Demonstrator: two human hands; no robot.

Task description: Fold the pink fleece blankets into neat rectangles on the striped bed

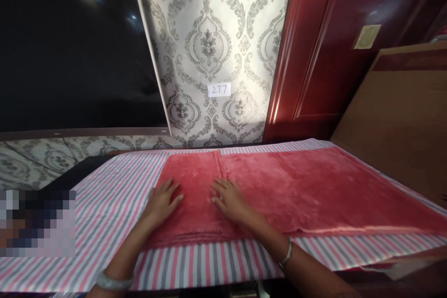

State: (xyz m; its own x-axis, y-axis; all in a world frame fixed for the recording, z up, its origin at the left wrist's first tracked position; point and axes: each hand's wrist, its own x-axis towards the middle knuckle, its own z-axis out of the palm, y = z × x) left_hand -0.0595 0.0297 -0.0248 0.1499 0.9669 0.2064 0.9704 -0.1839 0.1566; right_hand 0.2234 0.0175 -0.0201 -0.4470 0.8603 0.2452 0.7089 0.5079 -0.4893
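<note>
Head view, lower centre: red towel (296, 191), plush, spread flat across a striped cloth (115, 186) of pink, grey and white that covers the desk (75, 172). The towel runs from frame centre to the right edge; its left end is folded over on itself, the fold edge showing as a vertical seam just above the right hand.

Left hand (161, 202), lower centre-left: open, palm down, fingers spread, pressed flat on the folded left end of the towel, gripping nothing. A pale bangle (113, 282) sits on that wrist, at the bottom edge.

Right hand (228, 200), just beside the left, apart from it: open, palm down, fingers flat on the towel near the seam, holding nothing. A thin metal bracelet (288, 252) circles the wrist.

Upper left: dark screen (70, 46). Upper centre: patterned wallpaper (209, 42) with a small label (219, 90) reading 277. Upper right: red wooden door (331, 42). Right edge: brown board (401, 116).
</note>
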